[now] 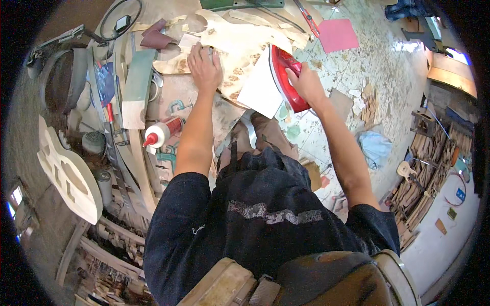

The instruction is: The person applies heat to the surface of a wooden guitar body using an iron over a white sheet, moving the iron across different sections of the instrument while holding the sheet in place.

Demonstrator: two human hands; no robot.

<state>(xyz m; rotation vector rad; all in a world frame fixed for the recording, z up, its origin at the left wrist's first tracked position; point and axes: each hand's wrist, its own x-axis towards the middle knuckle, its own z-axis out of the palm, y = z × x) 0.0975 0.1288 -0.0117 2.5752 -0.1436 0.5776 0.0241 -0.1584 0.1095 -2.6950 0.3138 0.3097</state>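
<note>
My right hand is wrapped round the handle of a red clothes iron. The iron is over the right edge of a white sheet; I cannot tell whether they touch. Beneath the sheet, at its left, lies a pale, irregular piece of wood veneer with brown burl patches. My left hand rests on the veneer, fingers stretched forward. A small dark spot shows by its fingertips, too small to name. Beside my left forearm lies a white glue bottle with a red cap, near a green C-clamp.
Left of the bench stand a green-and-cream board and a pale guitar body. A brown sandpaper piece lies at the far left. On the littered floor are a pink sheet and a light-blue cloth. Wood offcuts fill the right side.
</note>
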